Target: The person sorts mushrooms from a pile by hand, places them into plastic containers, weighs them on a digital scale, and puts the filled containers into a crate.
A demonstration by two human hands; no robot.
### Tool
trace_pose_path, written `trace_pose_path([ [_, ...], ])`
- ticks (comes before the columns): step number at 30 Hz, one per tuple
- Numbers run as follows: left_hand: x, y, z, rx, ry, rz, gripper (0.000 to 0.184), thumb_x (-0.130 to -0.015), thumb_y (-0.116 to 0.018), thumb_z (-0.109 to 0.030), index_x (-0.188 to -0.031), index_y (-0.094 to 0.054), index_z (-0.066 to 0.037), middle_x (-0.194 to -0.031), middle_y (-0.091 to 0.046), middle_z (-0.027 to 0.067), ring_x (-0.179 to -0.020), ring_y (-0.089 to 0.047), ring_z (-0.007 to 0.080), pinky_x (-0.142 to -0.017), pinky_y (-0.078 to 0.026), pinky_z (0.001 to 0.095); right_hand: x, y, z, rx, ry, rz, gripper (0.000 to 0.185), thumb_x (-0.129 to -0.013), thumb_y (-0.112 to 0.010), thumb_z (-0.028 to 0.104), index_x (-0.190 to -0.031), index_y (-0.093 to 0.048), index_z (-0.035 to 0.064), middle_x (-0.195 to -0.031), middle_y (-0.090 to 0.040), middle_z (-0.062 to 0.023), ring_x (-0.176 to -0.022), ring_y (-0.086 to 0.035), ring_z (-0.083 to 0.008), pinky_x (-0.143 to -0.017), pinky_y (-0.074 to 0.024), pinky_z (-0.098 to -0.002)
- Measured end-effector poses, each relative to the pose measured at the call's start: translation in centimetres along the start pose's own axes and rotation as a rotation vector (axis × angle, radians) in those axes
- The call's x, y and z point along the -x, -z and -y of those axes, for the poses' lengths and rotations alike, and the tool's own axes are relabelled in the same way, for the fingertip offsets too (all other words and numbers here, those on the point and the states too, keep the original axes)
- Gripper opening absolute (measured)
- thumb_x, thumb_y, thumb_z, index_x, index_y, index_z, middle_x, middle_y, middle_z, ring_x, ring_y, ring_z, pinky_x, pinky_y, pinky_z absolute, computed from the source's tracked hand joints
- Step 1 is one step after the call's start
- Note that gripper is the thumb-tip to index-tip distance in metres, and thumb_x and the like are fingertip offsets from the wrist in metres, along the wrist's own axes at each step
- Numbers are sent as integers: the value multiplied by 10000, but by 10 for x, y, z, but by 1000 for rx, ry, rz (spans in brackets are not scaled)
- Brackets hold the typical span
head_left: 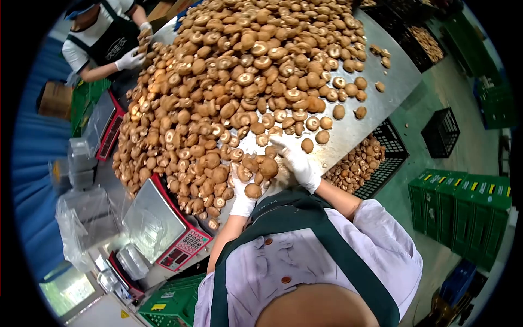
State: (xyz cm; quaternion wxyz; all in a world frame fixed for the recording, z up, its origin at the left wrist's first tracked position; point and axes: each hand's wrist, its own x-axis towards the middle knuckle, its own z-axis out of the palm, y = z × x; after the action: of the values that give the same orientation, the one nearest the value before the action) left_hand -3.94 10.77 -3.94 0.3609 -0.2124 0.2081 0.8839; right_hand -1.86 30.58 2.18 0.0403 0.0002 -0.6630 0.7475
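Brown mushrooms (234, 65) with pale stems lie in a big heap over the metal table (376, 82). My left hand (243, 199), in a white glove, is cupped around several mushrooms (267, 168) close to my apron, some resting on the palm and fingers. My right hand (299, 165), also gloved in white, is stretched over the table at the near edge of the heap. Its fingers are extended and their tips touch or nearly touch a mushroom (275, 132); nothing is visibly gripped.
A red-framed scale (155, 220) stands to my left, beside clear plastic trays (81, 163). Across the heap, a co-worker's gloved hand (131, 59) holds mushrooms. At right are a black crate (392, 144) of mushrooms, an empty black crate (441, 132) and stacked green crates (460, 212).
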Motion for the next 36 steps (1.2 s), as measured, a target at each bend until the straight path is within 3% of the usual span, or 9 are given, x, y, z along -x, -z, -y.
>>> trace_pose_path([
  [4,15,-15,-26,23,-96,98,744,-810,-369,-757,-1264,-458,-175,-1248,-490,170,-863,-612,276,-544,-557,319,-7,17,11,128,-38,-78,415,-928,-441,215,-1268,-511,-13,-1233,-573,-124,-1164,-518,-211,-1006,-371,-317],
  [6,33,2,-47,57,-333,144,771,-831,-363,-744,-1208,-495,-85,-1165,-572,154,-971,-622,311,-737,-581,437,-8,26,11,113,-39,-118,420,-912,-484,219,-1263,-519,-8,-1227,-579,-124,-1163,-522,-211,-1011,-374,-326],
  [10,122,-21,-127,-4,-824,-342,847,-760,-416,-803,-1317,-407,-165,-1162,-526,167,-632,-593,171,-440,-499,234,-14,61,17,256,-35,-224,373,-903,-532,150,-1258,-538,35,-1207,-587,-99,-1123,-541,-189,-982,-400,-312],
  [14,248,48,-209,-144,-1168,-71,731,-808,-541,-607,-1327,-416,-107,-1250,-505,161,-964,-549,239,-754,-489,360,-23,99,12,299,-32,-376,316,-922,-557,166,-1208,-577,33,-1129,-623,-79,-1054,-570,-155,-925,-439,-293],
  [18,337,117,-251,-515,-1111,-99,811,-825,-561,-554,-1447,-309,-98,-1354,-446,139,-1193,-477,301,-1046,-351,417,-38,114,15,441,-87,-484,318,-914,-595,188,-1195,-585,41,-1075,-634,-82,-985,-596,-147,-834,-486,-277],
  [21,334,111,-247,-1424,-954,-926,499,-850,-617,-320,-1260,-560,-41,-1315,-505,127,-1219,-452,294,-1034,-333,383,-54,126,-5,709,9,-520,313,-859,-635,241,-1111,-624,56,-994,-658,-129,-886,-635,-214,-784,-507,-304],
  [24,308,137,-242,-2200,-773,-1215,364,-830,-659,-237,-1143,-628,-53,-1341,-486,164,-1237,-435,317,-1068,-295,405,-76,129,-18,923,-18,-495,310,-830,-619,284,-1054,-636,70,-907,-666,-168,-822,-627,-327,-767,-504,-390],
  [34,246,73,-207,-2140,-1113,-1395,327,-865,-630,-189,-1162,-621,-52,-1297,-521,171,-1206,-483,311,-1002,-396,408,-74,102,-38,1132,159,-306,222,-712,-636,153,-921,-633,81,-956,-601,-124,-917,-552,-324,-849,-445,-407],
  [36,202,51,-186,-1880,-1424,-1118,303,-859,-628,-136,-1152,-630,-61,-1242,-568,155,-1177,-516,291,-1029,-392,392,-70,100,-47,986,272,-294,142,-715,-635,99,-853,-618,72,-904,-598,-115,-888,-557,-313,-836,-443,-396],
])
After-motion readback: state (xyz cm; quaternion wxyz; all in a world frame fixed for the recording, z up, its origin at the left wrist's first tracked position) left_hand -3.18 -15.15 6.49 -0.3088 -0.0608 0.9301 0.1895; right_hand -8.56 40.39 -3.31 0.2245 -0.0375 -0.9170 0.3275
